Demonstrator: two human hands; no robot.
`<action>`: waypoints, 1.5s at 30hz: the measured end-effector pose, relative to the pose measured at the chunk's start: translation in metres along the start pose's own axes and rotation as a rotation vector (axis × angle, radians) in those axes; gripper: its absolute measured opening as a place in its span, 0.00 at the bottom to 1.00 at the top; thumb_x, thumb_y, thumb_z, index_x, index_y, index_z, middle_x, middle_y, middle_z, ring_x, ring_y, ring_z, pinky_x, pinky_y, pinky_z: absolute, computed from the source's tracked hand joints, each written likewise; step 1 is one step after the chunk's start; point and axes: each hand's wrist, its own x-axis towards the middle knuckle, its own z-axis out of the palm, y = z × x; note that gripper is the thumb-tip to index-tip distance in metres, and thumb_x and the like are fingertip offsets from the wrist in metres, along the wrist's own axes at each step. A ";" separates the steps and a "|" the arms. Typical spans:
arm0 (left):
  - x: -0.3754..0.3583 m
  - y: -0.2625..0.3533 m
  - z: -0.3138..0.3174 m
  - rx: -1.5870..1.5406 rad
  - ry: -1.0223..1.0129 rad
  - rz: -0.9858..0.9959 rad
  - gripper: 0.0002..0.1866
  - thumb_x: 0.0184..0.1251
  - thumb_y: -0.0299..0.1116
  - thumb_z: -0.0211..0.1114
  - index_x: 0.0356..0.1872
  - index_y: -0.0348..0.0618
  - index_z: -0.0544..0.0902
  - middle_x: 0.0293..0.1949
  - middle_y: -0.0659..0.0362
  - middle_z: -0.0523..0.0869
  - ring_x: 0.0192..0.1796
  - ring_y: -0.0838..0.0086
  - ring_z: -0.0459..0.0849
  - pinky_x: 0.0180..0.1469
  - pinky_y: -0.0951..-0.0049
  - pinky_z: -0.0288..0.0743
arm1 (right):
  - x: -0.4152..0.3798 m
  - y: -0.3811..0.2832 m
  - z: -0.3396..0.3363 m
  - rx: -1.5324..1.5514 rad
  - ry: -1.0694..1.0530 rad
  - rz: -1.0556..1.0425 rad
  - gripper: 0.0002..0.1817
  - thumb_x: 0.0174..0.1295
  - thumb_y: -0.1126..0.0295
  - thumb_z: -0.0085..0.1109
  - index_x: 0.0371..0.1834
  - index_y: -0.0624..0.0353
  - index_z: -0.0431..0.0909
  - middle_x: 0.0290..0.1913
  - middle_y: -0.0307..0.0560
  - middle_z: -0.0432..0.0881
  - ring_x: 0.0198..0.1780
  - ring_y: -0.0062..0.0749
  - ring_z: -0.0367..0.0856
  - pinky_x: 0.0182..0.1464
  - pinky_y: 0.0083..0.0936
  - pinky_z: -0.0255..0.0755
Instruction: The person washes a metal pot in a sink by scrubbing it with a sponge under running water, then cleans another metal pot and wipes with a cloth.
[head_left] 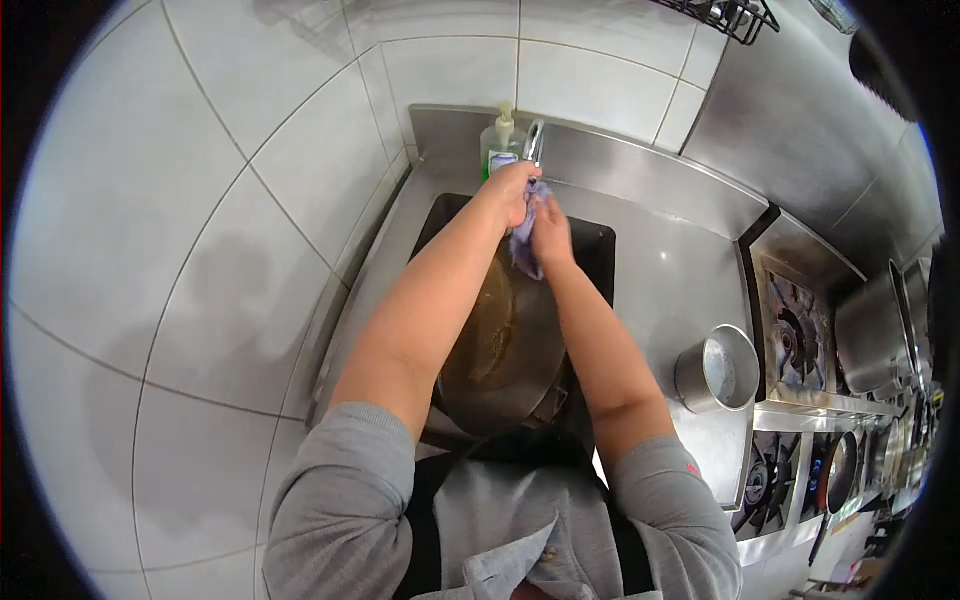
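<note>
Under the chrome tap (536, 140) at the back of the sink, both my hands are closed around a wet-looking purple cloth (524, 245). My left hand (512, 192) grips its upper end, close to the tap spout. On the other side, my right hand (550, 238) holds the cloth a little lower, and part of it hangs below the fingers. Beneath my forearms, a large round metal pan (500, 345) with brownish liquid sits in the dark sink (598, 262). My left forearm hides part of the pan.
A pump soap bottle (500, 140) with green liquid stands beside the tap. On the steel counter (660, 257) to the right is a round metal pot (717, 370). Farther right are gas burners (795, 335), a large stockpot (872, 335) and a frying pan (840, 470) near a blue flame.
</note>
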 end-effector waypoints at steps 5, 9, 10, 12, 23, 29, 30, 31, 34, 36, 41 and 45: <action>-0.009 0.021 -0.005 0.161 -0.019 0.069 0.07 0.53 0.22 0.57 0.35 0.37 0.73 0.31 0.54 0.76 0.32 0.63 0.76 0.37 0.62 0.72 | 0.066 0.060 0.024 -0.262 -0.089 -0.318 0.23 0.68 0.59 0.47 0.56 0.68 0.74 0.51 0.65 0.80 0.54 0.52 0.78 0.56 0.34 0.69; 0.004 0.032 -0.041 0.420 -0.167 0.111 0.12 0.51 0.19 0.58 0.39 0.37 0.76 0.34 0.54 0.78 0.39 0.64 0.78 0.41 0.63 0.73 | 0.055 0.018 0.025 -0.271 -0.155 0.003 0.18 0.62 0.60 0.56 0.44 0.65 0.80 0.36 0.58 0.85 0.40 0.50 0.84 0.43 0.36 0.74; -0.009 0.035 -0.036 0.369 -0.129 0.063 0.16 0.50 0.18 0.59 0.43 0.37 0.77 0.36 0.55 0.79 0.39 0.65 0.79 0.41 0.65 0.73 | 0.053 0.015 0.023 -0.054 -0.207 0.024 0.14 0.61 0.67 0.58 0.44 0.65 0.81 0.36 0.52 0.85 0.37 0.37 0.82 0.40 0.29 0.74; -0.045 0.044 -0.022 0.395 -0.102 0.021 0.28 0.49 0.16 0.60 0.57 0.38 0.74 0.41 0.56 0.80 0.39 0.68 0.81 0.37 0.70 0.75 | 0.061 0.035 0.016 0.137 -0.236 0.092 0.11 0.55 0.75 0.64 0.42 0.64 0.81 0.31 0.41 0.83 0.31 0.23 0.79 0.32 0.25 0.72; -0.018 0.034 -0.034 1.081 -0.200 0.085 0.29 0.49 0.17 0.54 0.58 0.36 0.73 0.45 0.57 0.80 0.46 0.71 0.78 0.50 0.70 0.71 | 0.050 -0.031 -0.033 0.300 -0.344 0.168 0.10 0.58 0.81 0.59 0.43 0.67 0.79 0.37 0.48 0.84 0.37 0.28 0.83 0.40 0.26 0.78; -0.032 0.042 -0.013 0.786 -0.445 0.011 0.25 0.57 0.28 0.64 0.58 0.42 0.75 0.50 0.62 0.79 0.53 0.74 0.75 0.58 0.72 0.66 | 0.054 -0.058 -0.050 0.670 -0.235 0.138 0.08 0.61 0.77 0.58 0.43 0.65 0.79 0.36 0.45 0.83 0.35 0.28 0.82 0.40 0.25 0.78; -0.031 0.041 -0.012 0.827 -0.471 -0.011 0.25 0.57 0.31 0.67 0.58 0.43 0.75 0.52 0.63 0.79 0.55 0.75 0.74 0.59 0.72 0.65 | 0.057 -0.058 -0.051 0.706 -0.244 0.132 0.07 0.62 0.77 0.58 0.42 0.63 0.79 0.36 0.45 0.83 0.35 0.29 0.82 0.40 0.25 0.78; -0.031 0.038 -0.010 0.866 -0.500 -0.037 0.26 0.58 0.34 0.69 0.59 0.44 0.74 0.53 0.63 0.78 0.57 0.76 0.73 0.60 0.72 0.64 | 0.059 -0.054 -0.051 0.704 -0.241 0.133 0.07 0.62 0.77 0.58 0.42 0.63 0.79 0.36 0.45 0.83 0.35 0.29 0.82 0.40 0.25 0.78; -0.004 0.019 -0.023 1.118 -0.451 0.062 0.23 0.56 0.35 0.68 0.54 0.43 0.78 0.47 0.62 0.82 0.51 0.75 0.77 0.55 0.72 0.69 | 0.067 -0.028 -0.042 0.439 -0.305 0.249 0.09 0.63 0.77 0.55 0.46 0.63 0.77 0.39 0.46 0.83 0.38 0.30 0.83 0.42 0.27 0.79; 0.006 0.010 -0.034 1.252 -0.370 0.214 0.18 0.53 0.33 0.67 0.46 0.37 0.81 0.39 0.61 0.85 0.43 0.74 0.80 0.49 0.72 0.72 | 0.065 -0.016 -0.037 0.431 -0.323 0.274 0.10 0.61 0.79 0.54 0.46 0.64 0.77 0.41 0.46 0.83 0.39 0.30 0.82 0.43 0.27 0.78; -0.001 0.011 -0.051 0.793 -0.058 0.196 0.23 0.49 0.31 0.65 0.50 0.34 0.77 0.42 0.57 0.83 0.43 0.72 0.79 0.47 0.72 0.72 | 0.063 -0.004 -0.023 0.223 -0.408 0.168 0.16 0.51 0.85 0.52 0.45 0.64 0.77 0.40 0.43 0.80 0.39 0.27 0.79 0.42 0.24 0.74; -0.013 0.022 -0.057 0.708 -0.021 0.086 0.35 0.50 0.28 0.63 0.63 0.34 0.63 0.50 0.54 0.77 0.48 0.71 0.78 0.46 0.72 0.73 | 0.061 -0.006 -0.005 0.022 -0.382 -0.085 0.14 0.45 0.82 0.60 0.39 0.64 0.78 0.33 0.40 0.80 0.32 0.24 0.75 0.34 0.23 0.70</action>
